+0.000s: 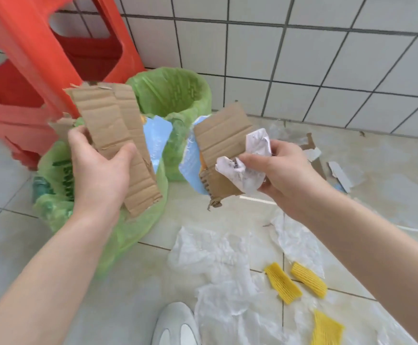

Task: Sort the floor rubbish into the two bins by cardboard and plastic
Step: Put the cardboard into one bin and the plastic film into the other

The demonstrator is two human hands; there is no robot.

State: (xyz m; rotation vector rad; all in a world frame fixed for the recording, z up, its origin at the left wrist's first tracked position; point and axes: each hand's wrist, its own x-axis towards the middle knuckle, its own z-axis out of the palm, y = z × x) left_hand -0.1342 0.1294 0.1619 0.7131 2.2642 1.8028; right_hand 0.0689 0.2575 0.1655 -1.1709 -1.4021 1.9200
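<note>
My left hand (pixel 98 168) grips long brown cardboard strips (pixel 118 135), held upright over the near green-lined bin (pixel 56 185). My right hand (pixel 275 168) holds a brown cardboard piece (pixel 220 138) together with a crumpled white wrapper (pixel 242 170) and a blue printed card behind it. A second green-lined bin (pixel 170 93) stands farther back against the wall, between my hands. Clear plastic film (pixel 215 260) and three yellow foam nets (pixel 282 282) lie on the floor at the lower right.
Stacked red plastic stools (pixel 28 58) stand at the left beside the bins. The white tiled wall (pixel 327 58) runs behind. Torn card scraps (pixel 327 160) lie near the wall at right. My grey shoe (pixel 175 324) is at the bottom.
</note>
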